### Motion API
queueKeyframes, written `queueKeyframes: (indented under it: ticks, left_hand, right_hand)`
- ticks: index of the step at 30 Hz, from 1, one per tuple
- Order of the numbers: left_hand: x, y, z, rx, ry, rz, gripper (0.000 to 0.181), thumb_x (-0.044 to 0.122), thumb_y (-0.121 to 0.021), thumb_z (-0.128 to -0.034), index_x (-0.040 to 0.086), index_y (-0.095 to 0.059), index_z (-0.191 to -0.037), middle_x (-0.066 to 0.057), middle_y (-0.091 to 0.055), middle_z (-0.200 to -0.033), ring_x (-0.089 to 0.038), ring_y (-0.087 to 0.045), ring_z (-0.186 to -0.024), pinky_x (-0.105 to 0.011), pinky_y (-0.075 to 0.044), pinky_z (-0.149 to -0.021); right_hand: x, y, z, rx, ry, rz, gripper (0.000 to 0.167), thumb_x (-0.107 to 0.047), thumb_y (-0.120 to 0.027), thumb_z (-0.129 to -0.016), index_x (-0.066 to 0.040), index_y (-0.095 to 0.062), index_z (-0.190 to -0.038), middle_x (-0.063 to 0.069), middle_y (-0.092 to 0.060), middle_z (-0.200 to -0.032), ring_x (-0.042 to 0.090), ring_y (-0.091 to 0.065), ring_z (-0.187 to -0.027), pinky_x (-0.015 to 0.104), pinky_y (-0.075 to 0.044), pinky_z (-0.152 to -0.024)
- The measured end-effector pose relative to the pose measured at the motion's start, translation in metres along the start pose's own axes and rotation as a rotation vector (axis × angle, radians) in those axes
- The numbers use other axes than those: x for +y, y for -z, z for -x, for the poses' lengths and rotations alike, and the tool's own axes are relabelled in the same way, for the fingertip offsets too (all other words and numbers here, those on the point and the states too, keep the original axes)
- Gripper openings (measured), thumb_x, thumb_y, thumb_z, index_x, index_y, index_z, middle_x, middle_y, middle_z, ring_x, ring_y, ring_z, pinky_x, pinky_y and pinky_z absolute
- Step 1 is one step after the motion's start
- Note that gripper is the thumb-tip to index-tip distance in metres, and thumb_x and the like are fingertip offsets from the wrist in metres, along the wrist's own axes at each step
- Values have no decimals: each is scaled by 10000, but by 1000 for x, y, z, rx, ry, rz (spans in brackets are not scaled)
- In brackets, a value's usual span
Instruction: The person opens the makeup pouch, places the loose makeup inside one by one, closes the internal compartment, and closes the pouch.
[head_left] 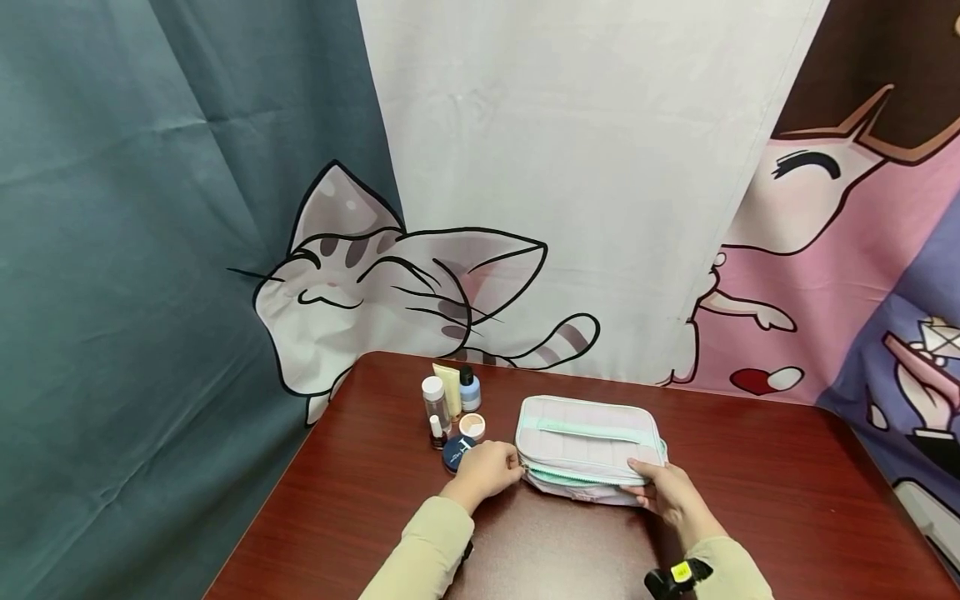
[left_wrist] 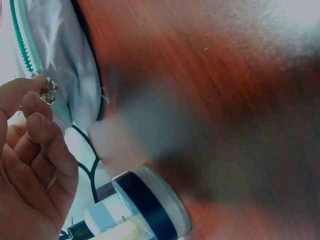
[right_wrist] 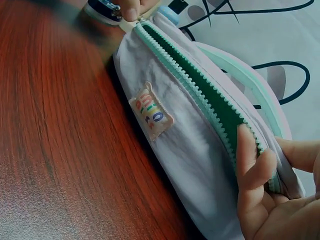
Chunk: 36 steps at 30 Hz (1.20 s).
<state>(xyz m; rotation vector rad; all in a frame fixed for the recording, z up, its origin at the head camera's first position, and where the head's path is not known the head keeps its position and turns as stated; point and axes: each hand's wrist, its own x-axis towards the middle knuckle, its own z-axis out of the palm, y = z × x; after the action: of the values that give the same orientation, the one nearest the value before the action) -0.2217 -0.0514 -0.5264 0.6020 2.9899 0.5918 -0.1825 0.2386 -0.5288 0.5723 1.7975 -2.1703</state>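
Note:
A pale lilac cosmetic bag (head_left: 585, 450) with a mint handle (head_left: 592, 430) lies on the table, its front zipper (right_wrist: 200, 95) partly undone and showing a green lining. At the bag's left corner my left hand (head_left: 489, 468) pinches the metal zipper pull (left_wrist: 48, 90) between thumb and forefinger. My right hand (head_left: 670, 493) grips the bag's right end, thumb on top and fingers at the zipper opening. In the right wrist view a small puffy label (right_wrist: 151, 111) shows on the bag's front.
Left of the bag stand a white-capped clear bottle (head_left: 436, 402), a cream tube (head_left: 450, 390), a blue bottle with black cap (head_left: 469, 390) and a small white-capped bottle (head_left: 437, 433). A round beige compact (head_left: 472, 427) and a navy round case (head_left: 454, 455) are near my left hand.

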Motion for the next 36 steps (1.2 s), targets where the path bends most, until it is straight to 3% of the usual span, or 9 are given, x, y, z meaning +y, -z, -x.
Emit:
queueKeyframes:
  ticks: [5,14,22,28,36]
  left_hand:
    - [-2,3,-3,-2,71,-26,251,311,-687,-764,222,-509,-610,108,-459,-566,-76,-444,-524,-272,-355,-462]
    - [-5,11,-11,-29,191,-49,289,359,-680,-805,210,-517,-617,81,-480,-581,-103,-478,-553,-309,-388,-510]
    - [-8,21,-25,6,195,-128,258,345,-704,-790,205,-571,-620,64,-517,-611,-156,-522,-630,-336,-438,-536]
    - [-9,28,-37,20,200,-137,216,274,-709,-793,208,-597,-620,72,-553,-611,-148,-551,-606,-332,-451,-516]
    - [-3,38,-53,49,198,-148,208,249,-707,-793,196,-598,-624,61,-549,-595,-135,-556,-572,-320,-437,-469]
  right_hand:
    - [-3,3,1,-22,0,5,87,-108,-571,-899,-63,-496,-895,14,-648,-677,113,-650,-590,170,-452,-471]
    - [-10,6,3,-57,7,35,58,-101,-530,-910,-66,-511,-867,9,-633,-669,103,-642,-570,163,-453,-470]
    - [-16,6,9,-63,-1,72,71,-107,-542,-872,-76,-509,-817,-19,-556,-625,64,-566,-478,182,-461,-450]
    - [-19,12,8,-152,46,73,121,-108,-567,-828,-121,-517,-719,-62,-488,-578,0,-399,-424,180,-455,-449]
    - [-26,11,13,-119,11,113,182,-71,-500,-855,-135,-523,-686,-66,-447,-531,-11,-355,-404,173,-454,-438]
